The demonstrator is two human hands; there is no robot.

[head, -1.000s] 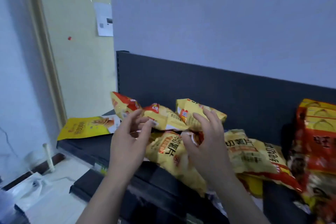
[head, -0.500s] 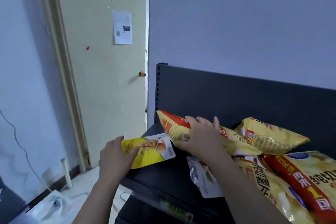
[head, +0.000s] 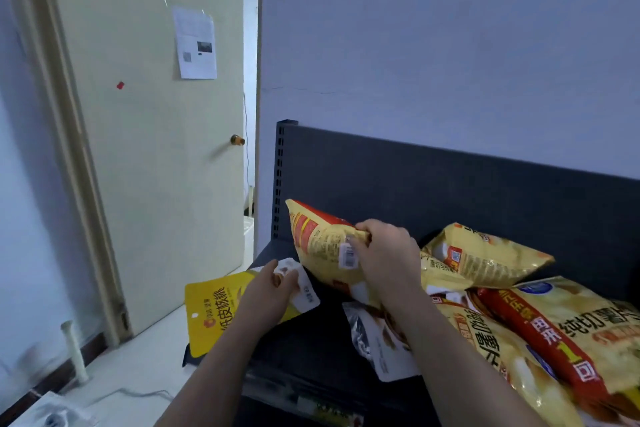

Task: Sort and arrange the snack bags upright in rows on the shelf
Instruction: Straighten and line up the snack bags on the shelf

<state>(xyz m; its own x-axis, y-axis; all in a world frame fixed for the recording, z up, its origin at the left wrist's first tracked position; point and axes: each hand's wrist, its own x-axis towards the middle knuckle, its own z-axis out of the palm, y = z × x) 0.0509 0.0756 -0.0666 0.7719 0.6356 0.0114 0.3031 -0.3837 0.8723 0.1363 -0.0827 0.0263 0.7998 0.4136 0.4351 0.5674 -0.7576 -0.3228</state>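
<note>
Snack bags (head: pixel 485 340): mixed lot, heaped flat on a dark shelf (head: pixel 311 354); none upright in view.

Nearest, lower right: two large yellow chip bags lying on their backs and overlapping. The big bag (head: pixel 581 319) reads "纯切薯片" and has a red band bearing a "1". Beside them lies a silver pouch (head: pixel 377 343), flat, its print too small to read.

Middle, left: left hand (head: pixel 272 291), fingers curled, pinching the white end of a yellow pouch (head: pixel 214 312) that overhangs the shelf's left edge. Label reads "纸皮核桃".

Middle, centre: right hand (head: pixel 388 260), fingers closed over the upper edge of a chip bag (head: pixel 322 246). The bag is held tilted, one corner raised toward the back panel (head: pixel 433 177). Its back face is red and yellow, with a white barcode sticker; fine print illegible.

Behind: a smaller bag (head: pixel 485 256) on its side, resting on the heap; its logo is unreadable.

Far: door (head: pixel 156 166) with a paper notice (head: pixel 195 43), text not legible.

Status, by judgement: early. Sorting by kind looks barely begun, and every bag in view has yet to be stood up and lined in rows.
</note>
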